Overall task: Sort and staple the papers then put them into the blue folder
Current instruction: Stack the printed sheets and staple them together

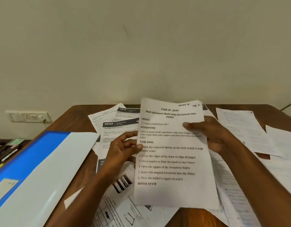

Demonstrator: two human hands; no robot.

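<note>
Sorting is only beginning: both hands are lifting one sheet (171, 153), right hand (211, 133) pinching its 3 o'clock edge, left hand (123, 148) gripping the 9 o'clock edge. Papers (243, 128) are lying scattered over the tabletop (79, 110); the folder (35, 161) is waiting at 9 o'clock, nothing stapled.

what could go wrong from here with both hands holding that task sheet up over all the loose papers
1. The held sheet is pinched only at its side edges by the left hand and right hand; it already bows and could crease or slip.
2. Scattered papers overlap in a loose mess on the table, so pages may be stacked out of order.
3. No stapler is visible, and the blue folder lies partly under papers, so reaching for it could drag sheets off.
</note>
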